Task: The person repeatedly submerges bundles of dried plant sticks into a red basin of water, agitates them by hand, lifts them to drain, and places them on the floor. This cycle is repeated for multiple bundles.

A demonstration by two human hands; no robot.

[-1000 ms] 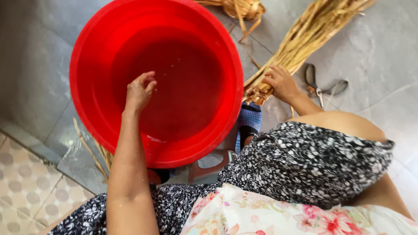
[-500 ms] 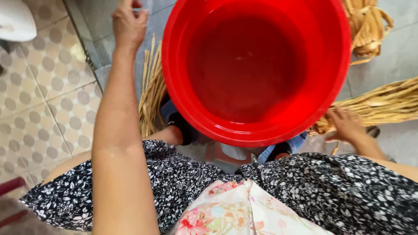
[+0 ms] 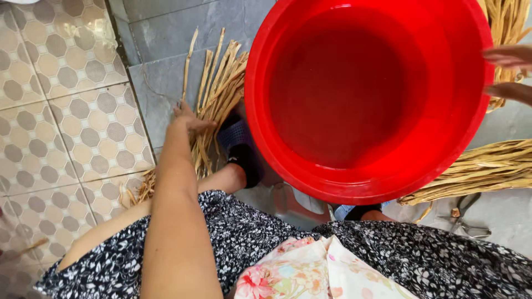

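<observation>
The red basin point(image 3: 368, 99) fills the frame from twelve to three o'clock, holding shallow water and nothing else we can make out; it sits between our knees, rim tilted toward us. At four o'clock a thick sheaf of dry fibre strips point(image 3: 471, 171) lies flat on the grey floor point(image 3: 160, 33), and more of the same pokes out at one o'clock behind the rim. At ten o'clock of the basin a loose bundle of strips point(image 3: 219, 91) fans upward along the floor, its lower ends tucked beside our dark sandal point(image 3: 241, 155).

Our left hand point(image 3: 188, 119) lies on that bundle at nine o'clock of the basin, palm down, fingers spread over the stalks and pressing on them rather than closed round any; we cannot tell whether a single strip is pinched underneath. Our right hand point(image 3: 510, 72) shows only as fingers at three o'clock, by the rim, and its grip cannot be judged.

To gather well here, we judge it best to curl the fingers under a few strips near their middle, so they lift together without snagging. Scissors point(image 3: 463, 218) lie at five o'clock.
</observation>
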